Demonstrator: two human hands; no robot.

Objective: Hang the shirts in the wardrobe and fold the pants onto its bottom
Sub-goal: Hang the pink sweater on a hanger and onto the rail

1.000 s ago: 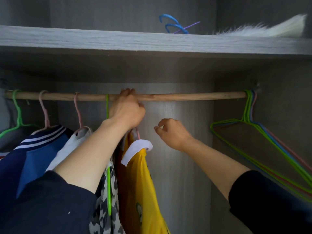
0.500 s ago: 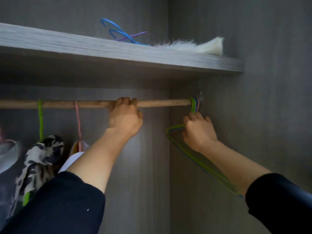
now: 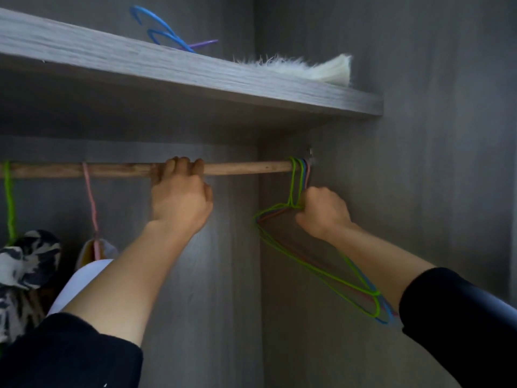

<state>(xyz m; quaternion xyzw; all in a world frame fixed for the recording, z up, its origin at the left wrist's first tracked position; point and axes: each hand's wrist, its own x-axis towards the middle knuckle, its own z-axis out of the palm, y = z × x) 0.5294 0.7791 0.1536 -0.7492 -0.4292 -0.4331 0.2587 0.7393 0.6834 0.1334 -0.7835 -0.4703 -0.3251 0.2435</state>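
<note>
A round wooden rod (image 3: 237,168), pale brown and slightly uneven, is set across the wardrobe (image 3: 419,191), whose walls and back are of grey board with a streaked wood grain; the rod is gripped near the middle of its visible length by the left hand (image 3: 180,201), the fingers curled over its top. A bundle of thin wire hangers (image 3: 293,186), coated green, blue, pink and reddish brown, is hung at the rod's right end beside the side wall; their necks, just under the hooks, are clasped by the right hand (image 3: 321,212), which is closed tightly round them; how many hangers are held cannot be told, and the bundle's lower corner is hidden behind a dark sleeve (image 3: 461,326). At the left a patterned shirt (image 3: 25,264) in black and cream is hung below a green hook and is cut off by the edge of the view; beside it a second shirt (image 3: 81,281), hung from a pink hook, is shown only by a white collar and a sliver of yellow, the rest being covered by the left forearm. Above, a thick grey shelf (image 3: 195,71) is seen from below; blue hangers (image 3: 165,32) and a white furry thing (image 3: 307,68) are laid on it, each only partly visible over its edge; the wardrobe is dimly lit.
</note>
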